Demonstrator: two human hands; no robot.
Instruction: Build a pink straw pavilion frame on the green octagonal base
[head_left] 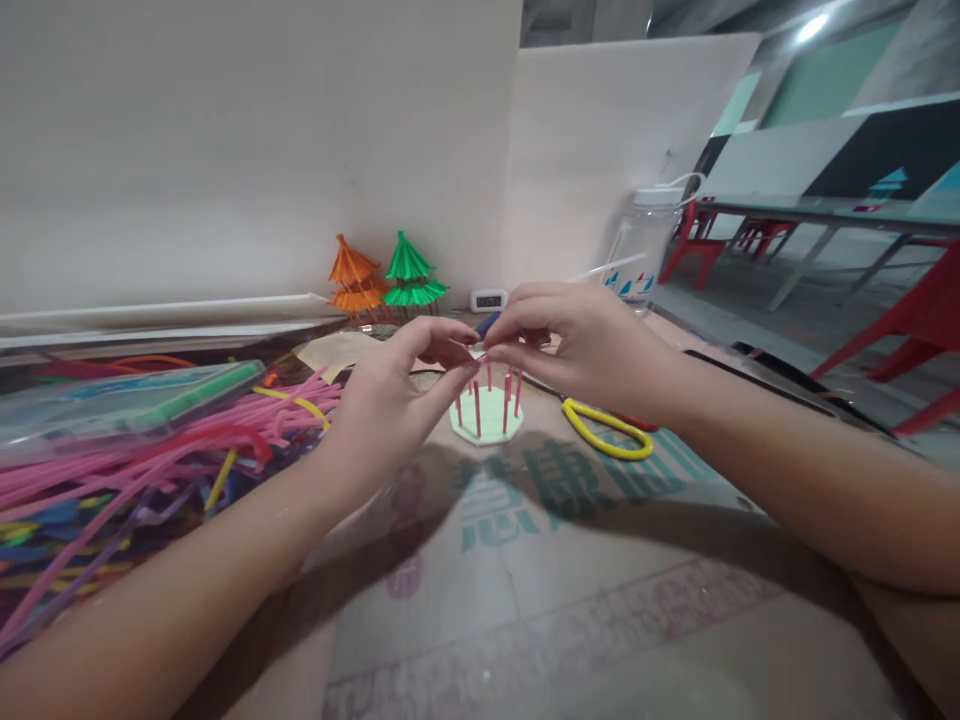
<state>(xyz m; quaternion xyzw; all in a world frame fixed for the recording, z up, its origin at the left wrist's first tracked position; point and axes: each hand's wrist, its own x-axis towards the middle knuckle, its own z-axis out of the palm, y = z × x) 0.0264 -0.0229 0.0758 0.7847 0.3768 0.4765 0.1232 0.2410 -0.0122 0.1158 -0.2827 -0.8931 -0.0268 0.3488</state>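
My left hand (401, 400) and my right hand (577, 335) meet above a small pale-green plate (491, 425) with many sides. Several thin dark-pink posts (478, 410) stand upright around the plate's edge. Thumb and fingers of both hands are pinched on a thin pink piece (481, 359) over the posts; most of it is hidden by the fingertips. Something dark blue (489, 323) shows just behind the fingers, its kind unclear. Scissors with yellow-lined handles (607, 432) lie on the table right of the plate, under my right forearm.
Pink and coloured strips (225, 430) pile up at left, with a clear plastic case (135, 405) on top. An orange paper-strip tower (352, 275) and a green one (411, 270) stand by the wall. A small digital clock (489, 300) and a clear bottle (645, 240) are at the back.
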